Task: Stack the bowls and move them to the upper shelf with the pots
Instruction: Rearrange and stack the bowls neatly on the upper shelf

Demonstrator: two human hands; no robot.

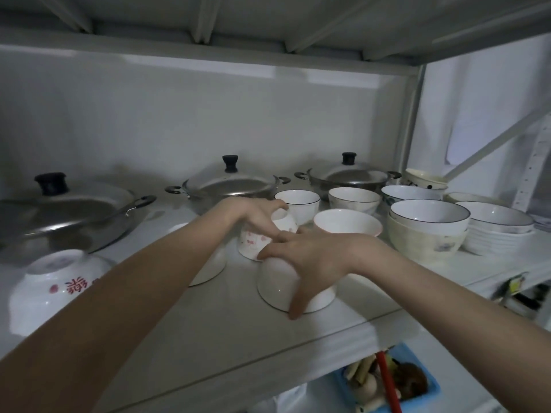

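On the upper shelf (208,329), my right hand (310,257) grips an upside-down plain white bowl (277,284) near the front. My left hand (253,214) holds a tilted white bowl with pink marks (253,242) just behind it. Another upturned white bowl (211,266) lies partly hidden under my left forearm. An upside-down bowl with red characters (59,281) sits at the front left. Upright bowls stand behind: a black-rimmed one (298,201), a pink-rimmed one (347,222) and a cream one (354,198).
Three lidded steel pots line the back: left (65,210), middle (229,186), right (348,174). Stacks of bowls (426,231) and plates (501,234) fill the right end by the shelf post (413,120). A blue tray (390,380) of food sits on the shelf below.
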